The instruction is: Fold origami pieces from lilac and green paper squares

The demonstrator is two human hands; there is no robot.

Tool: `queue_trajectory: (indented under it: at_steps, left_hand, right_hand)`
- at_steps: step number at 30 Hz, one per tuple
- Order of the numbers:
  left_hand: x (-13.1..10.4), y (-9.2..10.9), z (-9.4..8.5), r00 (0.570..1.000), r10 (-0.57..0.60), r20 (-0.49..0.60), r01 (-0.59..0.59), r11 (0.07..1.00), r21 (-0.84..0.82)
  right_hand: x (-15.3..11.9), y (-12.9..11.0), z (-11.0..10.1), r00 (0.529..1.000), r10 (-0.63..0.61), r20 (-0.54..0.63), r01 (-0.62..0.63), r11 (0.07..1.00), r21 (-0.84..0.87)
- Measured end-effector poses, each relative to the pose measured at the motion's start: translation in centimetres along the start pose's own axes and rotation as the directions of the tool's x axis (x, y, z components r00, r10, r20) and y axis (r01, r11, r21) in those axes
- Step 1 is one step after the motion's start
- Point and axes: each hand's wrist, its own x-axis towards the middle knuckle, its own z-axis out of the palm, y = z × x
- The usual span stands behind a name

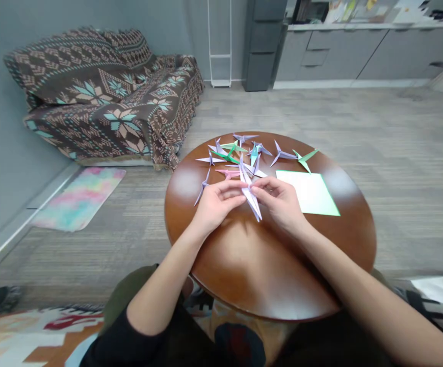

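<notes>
A pale lavender origami crane [252, 202], long and narrow with pointed ends, is held between both hands above the near middle of the round table. My left hand [218, 201] pinches it from the left with thumb and fingers. From the right, my right hand [278, 200] grips its middle between thumb and forefinger. Just beyond the hands lie several folded paper cranes: a pink one [229, 174], a dark green one [227, 154] and a lavender one [203, 186] near my left fingers. To the right of my right hand is a stack of square paper [309, 192], white with green edges.
The brown round table [255, 270] has a glossy top. More cranes, including a light green one [304, 160] and a lavender one [281, 154], lie toward its far edge. Beyond stand a sofa [118, 107] under a patterned cover and grey cabinets [332, 56]. A pastel mat [81, 198] lies on the floor.
</notes>
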Motion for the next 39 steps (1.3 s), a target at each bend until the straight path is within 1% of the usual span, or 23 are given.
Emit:
queue_trajectory:
  at_steps: [3,6,10,13,16,19,22,28,33,37,39]
  left_hand:
    - [0.0,-0.1,-0.1,0.998,-0.002,-0.056,0.002,1.000,-0.011]
    - [-0.1,0.1,-0.1,0.996,-0.033,-0.081,0.026,0.997,-0.079]
    - [-0.2,0.4,0.0,0.989,-0.125,-0.073,0.107,0.971,-0.215]
    - [-0.2,0.7,0.0,0.986,-0.163,-0.038,0.148,0.955,-0.256]
    - [-0.3,0.9,0.1,0.986,-0.164,0.015,0.162,0.955,-0.249]
    - [-0.4,1.0,0.3,0.987,-0.161,0.027,0.163,0.958,-0.237]
    - [-0.4,0.9,0.4,0.987,-0.163,0.005,0.160,0.962,-0.221]
    - [-0.2,0.8,0.5,0.986,-0.154,-0.069,0.139,0.972,-0.188]
    - [-0.3,0.8,0.7,0.982,-0.182,-0.054,0.166,0.961,-0.219]
    - [-0.4,0.7,0.8,0.984,-0.169,-0.059,0.159,0.977,-0.143]
    - [-0.4,0.6,0.9,0.988,-0.133,-0.075,0.127,0.989,-0.075]
  right_hand:
    - [-0.1,-0.2,0.0,0.999,-0.002,0.044,0.002,1.000,-0.003]
    - [-0.2,-0.3,0.0,0.995,0.008,0.096,-0.011,1.000,0.024]
    - [-0.4,-0.3,0.0,0.989,0.020,0.144,-0.034,0.995,0.095]
    - [-0.4,-0.2,0.1,0.989,0.031,0.148,-0.051,0.989,0.136]
    - [-0.5,-0.3,0.2,0.992,0.060,0.115,-0.076,0.988,0.138]
    - [-0.4,-0.6,0.3,0.992,0.081,0.100,-0.092,0.989,0.113]
    - [-0.3,-0.9,0.3,0.991,0.080,0.109,-0.091,0.991,0.099]
    - [-0.4,-1.1,0.3,0.992,0.042,0.121,-0.049,0.997,0.054]
    - [-0.5,-0.9,0.5,0.994,0.049,0.100,-0.053,0.998,0.038]
    - [-0.5,-0.7,0.5,0.993,0.067,0.094,-0.068,0.998,0.003]
    - [-0.5,-0.5,0.5,0.994,0.069,0.089,-0.070,0.998,0.004]
